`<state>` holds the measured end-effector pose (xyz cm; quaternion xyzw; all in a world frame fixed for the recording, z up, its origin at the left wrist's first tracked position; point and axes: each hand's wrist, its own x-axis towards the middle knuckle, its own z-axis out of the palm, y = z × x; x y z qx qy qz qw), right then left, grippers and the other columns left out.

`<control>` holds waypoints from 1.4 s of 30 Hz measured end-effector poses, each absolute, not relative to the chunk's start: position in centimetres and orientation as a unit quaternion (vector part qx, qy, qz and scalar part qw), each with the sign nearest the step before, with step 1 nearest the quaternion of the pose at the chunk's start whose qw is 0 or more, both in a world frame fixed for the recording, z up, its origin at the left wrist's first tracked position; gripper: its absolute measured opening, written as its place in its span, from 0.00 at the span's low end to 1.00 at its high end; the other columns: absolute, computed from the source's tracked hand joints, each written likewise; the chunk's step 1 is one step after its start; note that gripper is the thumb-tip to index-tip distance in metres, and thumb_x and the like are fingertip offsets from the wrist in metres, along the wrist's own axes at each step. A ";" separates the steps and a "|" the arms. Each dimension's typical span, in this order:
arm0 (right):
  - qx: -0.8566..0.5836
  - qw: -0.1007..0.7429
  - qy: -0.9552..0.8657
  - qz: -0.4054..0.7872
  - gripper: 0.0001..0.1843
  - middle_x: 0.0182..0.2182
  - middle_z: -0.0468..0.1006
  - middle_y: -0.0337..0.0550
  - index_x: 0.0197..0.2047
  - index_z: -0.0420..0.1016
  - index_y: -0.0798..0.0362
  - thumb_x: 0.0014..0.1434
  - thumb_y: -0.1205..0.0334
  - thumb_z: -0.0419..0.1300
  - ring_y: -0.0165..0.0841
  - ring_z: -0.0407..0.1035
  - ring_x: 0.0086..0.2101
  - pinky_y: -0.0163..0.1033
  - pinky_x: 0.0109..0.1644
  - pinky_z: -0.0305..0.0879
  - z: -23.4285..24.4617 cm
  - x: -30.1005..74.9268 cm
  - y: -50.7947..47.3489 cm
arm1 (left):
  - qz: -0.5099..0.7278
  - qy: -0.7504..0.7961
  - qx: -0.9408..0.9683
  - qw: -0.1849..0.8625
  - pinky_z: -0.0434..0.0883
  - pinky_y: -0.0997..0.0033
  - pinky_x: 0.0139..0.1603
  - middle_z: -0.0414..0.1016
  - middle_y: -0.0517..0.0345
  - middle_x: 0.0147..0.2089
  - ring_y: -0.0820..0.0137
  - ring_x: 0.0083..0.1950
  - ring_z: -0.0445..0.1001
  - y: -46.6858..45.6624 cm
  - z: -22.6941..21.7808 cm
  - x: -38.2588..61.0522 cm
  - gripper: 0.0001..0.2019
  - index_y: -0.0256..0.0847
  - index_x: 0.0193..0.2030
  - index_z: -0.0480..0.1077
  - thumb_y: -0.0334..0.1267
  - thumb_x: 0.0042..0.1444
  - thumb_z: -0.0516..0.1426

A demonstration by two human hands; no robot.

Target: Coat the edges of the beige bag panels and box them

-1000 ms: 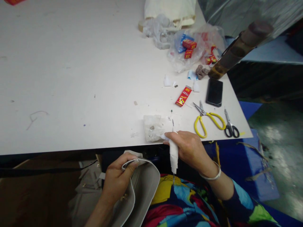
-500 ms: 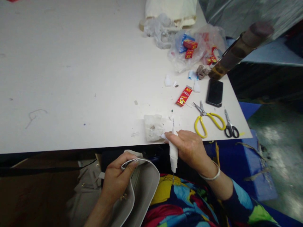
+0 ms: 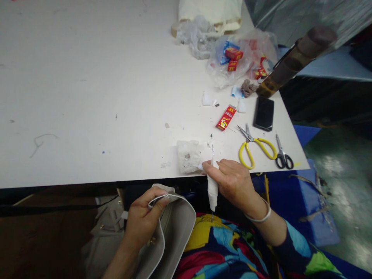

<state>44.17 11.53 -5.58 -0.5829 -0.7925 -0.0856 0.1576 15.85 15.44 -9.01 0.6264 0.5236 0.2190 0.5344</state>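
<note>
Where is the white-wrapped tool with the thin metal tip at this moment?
In the head view, the white-wrapped tool is held in the right grip, across the near edge of the table, just right of the whitish square piece.

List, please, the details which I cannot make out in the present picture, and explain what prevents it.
All in the head view:
Lower part of the grey bag: cut off by the bottom edge.
Fingertips of the right hand: mostly hidden behind the hand itself and the white-wrapped tool.
Small print on the red box: too small and blurred.
</note>
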 end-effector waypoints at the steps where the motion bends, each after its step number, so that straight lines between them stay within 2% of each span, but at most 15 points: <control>1: -0.583 0.154 -0.793 -0.086 0.13 0.25 0.71 0.39 0.51 0.77 0.52 0.75 0.73 0.52 0.35 0.62 0.29 0.43 0.35 0.54 -5.5 44.2 11.5 | 0.219 0.525 0.625 0.535 0.69 0.71 0.37 0.78 0.59 0.32 0.67 0.34 0.75 15.4 -9.0 15.8 0.09 0.42 0.33 0.79 0.43 0.61 0.62; 8: -0.577 0.134 -0.801 -0.090 0.16 0.26 0.70 0.40 0.50 0.76 0.51 0.72 0.77 0.51 0.37 0.61 0.29 0.45 0.35 0.53 -4.7 44.1 11.7 | 0.219 0.526 0.621 0.538 0.70 0.71 0.38 0.78 0.58 0.32 0.66 0.35 0.76 15.4 -9.0 15.8 0.10 0.42 0.34 0.79 0.44 0.61 0.62; 24: -0.575 0.122 -0.804 -0.092 0.16 0.25 0.68 0.39 0.51 0.75 0.51 0.71 0.77 0.52 0.36 0.59 0.29 0.44 0.35 0.50 -4.3 44.3 11.9 | 0.219 0.527 0.620 0.538 0.70 0.70 0.36 0.78 0.58 0.31 0.66 0.34 0.75 15.4 -9.0 15.8 0.10 0.42 0.33 0.79 0.45 0.61 0.63; 42: -0.574 0.111 -0.805 -0.097 0.17 0.25 0.71 0.38 0.51 0.75 0.50 0.70 0.78 0.52 0.35 0.61 0.28 0.44 0.34 0.54 -4.2 44.3 11.9 | 0.221 0.527 0.620 0.537 0.70 0.71 0.36 0.78 0.59 0.31 0.67 0.34 0.76 15.5 -8.7 15.9 0.09 0.42 0.33 0.79 0.44 0.61 0.62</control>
